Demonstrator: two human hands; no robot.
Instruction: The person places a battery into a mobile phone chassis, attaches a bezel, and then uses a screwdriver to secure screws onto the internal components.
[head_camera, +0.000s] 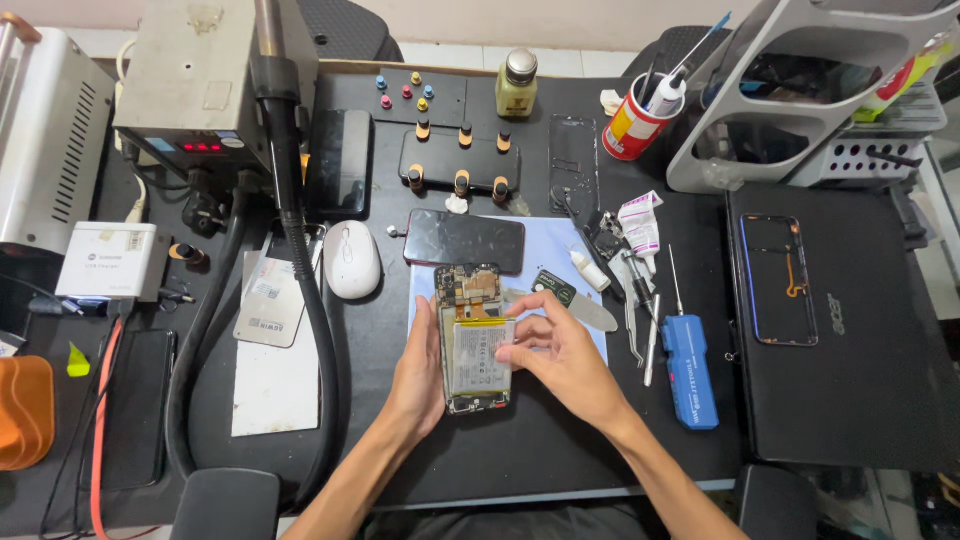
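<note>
While only the head view is available, an opened smartphone (476, 340), back cover off and battery exposed, is seen lying on a pale blue mat (560, 245) at the centre of the black work table (560, 440). The step in hand is judged to be work on the battery or its connector; a careful, low-force lift would be called for next. The left hand (422, 372) is laid flat along the phone's left edge, fingers extended, steadying rather than clasping it. The right hand (560, 352) is arched over the right edge, its fingertips (508, 352) pressed on the battery face, nothing enclosed. Tweezers (640, 330), a blue screwdriver (688, 370) and a white mouse (352, 258) are noted nearby.
</note>
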